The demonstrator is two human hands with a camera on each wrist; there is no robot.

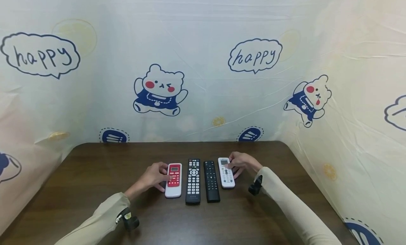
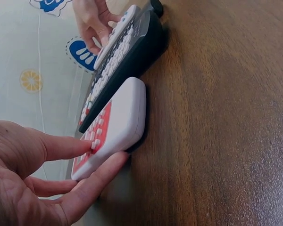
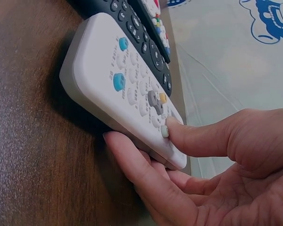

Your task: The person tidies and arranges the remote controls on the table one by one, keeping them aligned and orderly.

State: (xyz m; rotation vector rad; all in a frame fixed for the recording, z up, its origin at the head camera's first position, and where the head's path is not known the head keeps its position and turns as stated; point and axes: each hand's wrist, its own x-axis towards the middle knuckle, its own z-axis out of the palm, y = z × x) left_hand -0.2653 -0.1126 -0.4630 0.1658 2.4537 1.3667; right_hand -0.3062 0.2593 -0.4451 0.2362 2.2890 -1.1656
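Four is avoided here: several remote controls lie side by side on the brown table. At the left end is a white remote with a red button panel (image 1: 173, 190). My left hand (image 1: 156, 176) holds it, thumb on the red panel and fingers along its outer side, as the left wrist view shows. At the right end lies a white remote with a small grey screen (image 1: 227, 178). My right hand (image 1: 242, 163) grips its upper part, thumb on the face near the screen and fingers against the outer edge. Both white remotes appear to rest on the table.
Between them lie a black remote with white buttons (image 1: 193, 199) and a slimmer all-black remote (image 1: 212, 194). The wooden tabletop (image 1: 152, 224) ends at a patterned cloth backdrop (image 1: 206, 79) behind and at the right.
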